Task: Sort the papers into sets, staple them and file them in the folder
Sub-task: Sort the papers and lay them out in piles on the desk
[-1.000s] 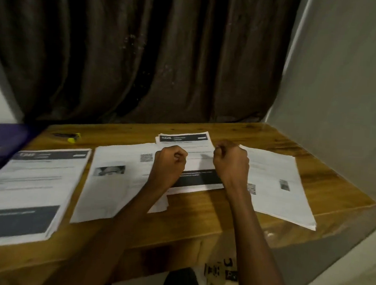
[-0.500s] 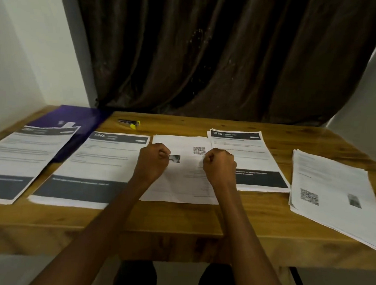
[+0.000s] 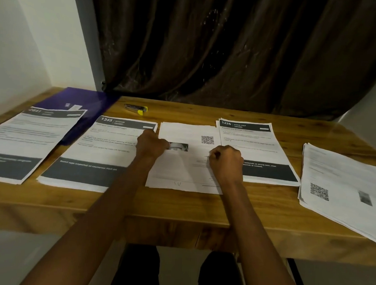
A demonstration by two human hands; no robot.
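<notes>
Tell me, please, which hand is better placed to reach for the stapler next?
Probably the left hand. The stapler lies at the table's far edge, just beyond and slightly left of that fist. The right hand would have to cross over the QR-code sheet.

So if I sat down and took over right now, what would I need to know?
Left hand and right hand: both fists, fingers curled, resting on the middle sheet; nothing visibly gripped.
Papers: pile 2641 lies partly on the purple folder; pile 1345 to its right; pile 1226 right of the middle sheet; another stack far right.
Stapler sits at the back, untouched.
Done: piles laid out. Left: stapling, filing.
</notes>
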